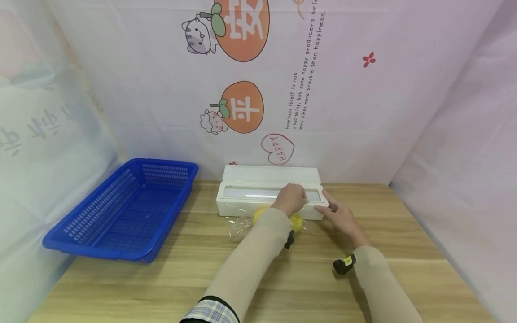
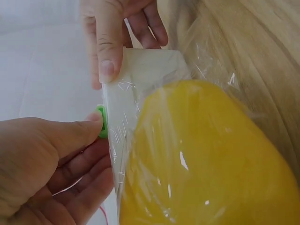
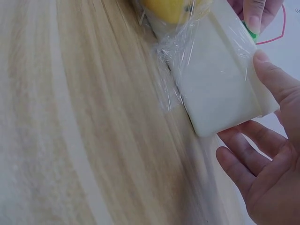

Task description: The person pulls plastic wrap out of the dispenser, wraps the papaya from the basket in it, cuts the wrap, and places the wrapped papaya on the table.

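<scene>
A long white cling film box (image 1: pixel 238 208) lies on the table with its lid (image 1: pixel 270 172) tipped back. My left hand (image 1: pixel 291 199) reaches over the box and pinches a small green slide cutter (image 2: pixel 102 123) at its edge. My right hand (image 1: pixel 342 219) grips the box's right end, thumb on top and fingers at the end face. Clear cling film (image 1: pixel 239 228) hangs over the box's front. Against that front, under the film, is a smooth yellow fruit-like thing (image 2: pixel 211 154); my left forearm hides part of it in the head view.
A blue perforated plastic basket (image 1: pixel 161 224) stands on the left of the wooden table (image 1: pixel 315 287). Right behind the box rises a printed white backdrop (image 1: pixel 343 112), with pale sheets at both sides. A small black device (image 1: pixel 342 265) is strapped at my right wrist.
</scene>
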Demonstrator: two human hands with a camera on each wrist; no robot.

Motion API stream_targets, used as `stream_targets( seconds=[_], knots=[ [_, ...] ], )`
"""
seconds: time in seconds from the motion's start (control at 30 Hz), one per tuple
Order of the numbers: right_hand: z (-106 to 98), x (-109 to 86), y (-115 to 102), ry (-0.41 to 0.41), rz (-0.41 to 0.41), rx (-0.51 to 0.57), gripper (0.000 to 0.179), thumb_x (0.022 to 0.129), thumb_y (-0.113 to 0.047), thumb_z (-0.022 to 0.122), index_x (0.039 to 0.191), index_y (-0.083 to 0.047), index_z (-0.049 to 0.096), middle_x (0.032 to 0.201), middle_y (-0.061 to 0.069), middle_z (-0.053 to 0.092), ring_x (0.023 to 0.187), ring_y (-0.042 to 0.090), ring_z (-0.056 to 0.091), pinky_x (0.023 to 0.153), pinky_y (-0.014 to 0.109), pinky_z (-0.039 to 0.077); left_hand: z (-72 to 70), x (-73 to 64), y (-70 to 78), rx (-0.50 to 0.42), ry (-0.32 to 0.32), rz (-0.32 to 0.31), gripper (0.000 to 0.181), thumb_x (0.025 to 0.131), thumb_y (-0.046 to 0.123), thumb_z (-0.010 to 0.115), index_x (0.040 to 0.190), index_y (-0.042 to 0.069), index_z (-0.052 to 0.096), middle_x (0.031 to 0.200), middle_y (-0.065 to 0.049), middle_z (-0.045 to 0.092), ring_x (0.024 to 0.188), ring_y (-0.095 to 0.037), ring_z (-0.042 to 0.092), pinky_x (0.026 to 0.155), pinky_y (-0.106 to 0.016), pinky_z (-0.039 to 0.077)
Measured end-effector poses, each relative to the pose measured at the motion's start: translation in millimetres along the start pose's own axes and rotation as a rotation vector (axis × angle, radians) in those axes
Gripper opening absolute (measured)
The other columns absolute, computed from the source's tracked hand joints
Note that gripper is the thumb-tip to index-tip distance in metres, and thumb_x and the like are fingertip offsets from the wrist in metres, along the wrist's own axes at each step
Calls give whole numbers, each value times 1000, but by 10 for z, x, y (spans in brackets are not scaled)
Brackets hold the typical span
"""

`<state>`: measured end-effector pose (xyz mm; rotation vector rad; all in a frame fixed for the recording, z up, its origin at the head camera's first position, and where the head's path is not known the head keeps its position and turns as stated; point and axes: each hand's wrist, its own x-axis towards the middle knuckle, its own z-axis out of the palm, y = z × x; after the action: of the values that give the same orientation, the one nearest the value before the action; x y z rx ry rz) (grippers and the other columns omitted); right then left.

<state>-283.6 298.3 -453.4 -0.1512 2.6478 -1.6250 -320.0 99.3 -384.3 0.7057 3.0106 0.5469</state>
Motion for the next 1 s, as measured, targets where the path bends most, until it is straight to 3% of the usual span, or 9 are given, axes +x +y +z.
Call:
stream_targets(
  seconds=[0.3,0.47,0.67,1.0],
  knots=[
    [37,-8,14,14,8,-23,83,93,-56,65,159,-30,23,155,22,34,125,34,53,108,52,36,-42,-73,23,151,13,-17,15,96,29,69,97,18,78,96,3,75,88,-15,69,77,-29,57],
    [39,-9,-1,7,33,-11,83,94,-53,65,160,-30,21,154,23,36,121,32,56,107,50,37,-68,-94,-24,139,5,-31,17,96,31,68,98,18,79,98,3,75,88,-17,69,75,-32,57],
    [23,8,-3,0,55,19,82,95,-47,67,160,-27,22,154,24,34,123,32,53,111,55,32,-97,-119,-110,98,2,3,17,97,26,68,102,14,78,102,2,75,96,-16,69,86,-28,54],
    [30,-35,-18,24,43,4,83,91,-58,65,159,-35,22,160,15,28,134,35,45,112,57,31,-166,-160,-248,58,1,17,16,96,24,70,101,12,78,101,0,75,95,-17,68,88,-28,54]
  ],
)
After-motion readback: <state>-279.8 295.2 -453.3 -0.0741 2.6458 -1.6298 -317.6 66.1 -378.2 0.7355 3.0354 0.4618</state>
